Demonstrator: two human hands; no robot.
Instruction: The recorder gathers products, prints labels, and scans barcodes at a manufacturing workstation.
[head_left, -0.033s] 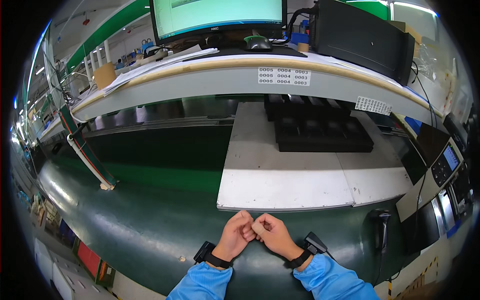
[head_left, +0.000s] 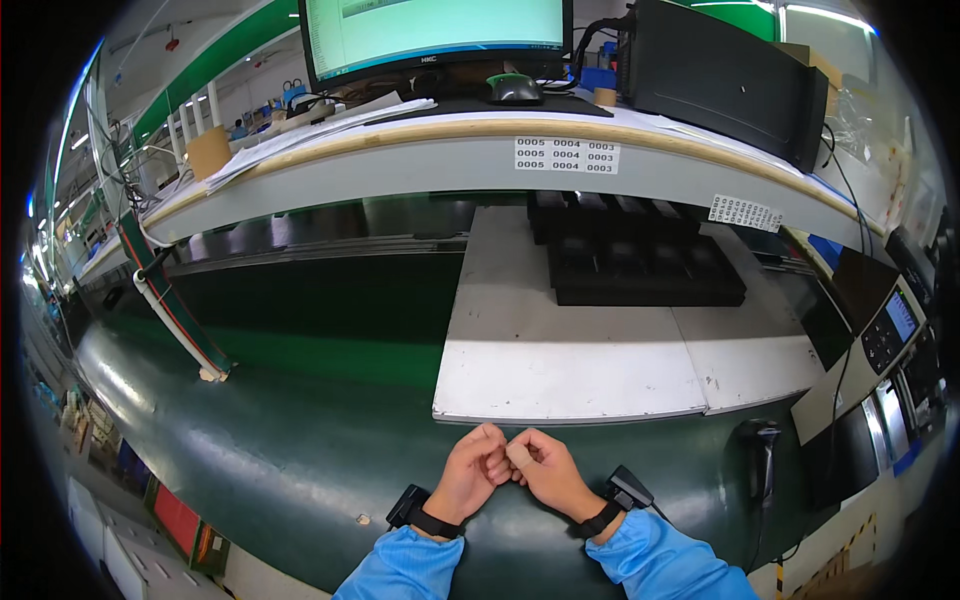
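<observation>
My left hand [head_left: 472, 472] and my right hand [head_left: 545, 470] meet at the fingertips above the green tabletop [head_left: 300, 450]. Curled fingers close both hands, and whatever is between them, if anything, is hidden or too small to make out. Black bands with small dark boxes circle both wrists, below which blue sleeves begin. Just beyond the hands lies the front edge of a pale board [head_left: 570, 375]. On that board sits a black tray [head_left: 650, 285] with several recesses, and more black trays are partly hidden under the shelf.
A handheld scanner [head_left: 762, 455] stands at the right, beside a label printer [head_left: 865, 360] with a small screen. Overhead, a shelf [head_left: 400, 165] carries a monitor [head_left: 440, 35], a mouse [head_left: 515, 88], papers and a black computer case [head_left: 725, 75]. A post with a white pipe [head_left: 175, 320] rises at the left.
</observation>
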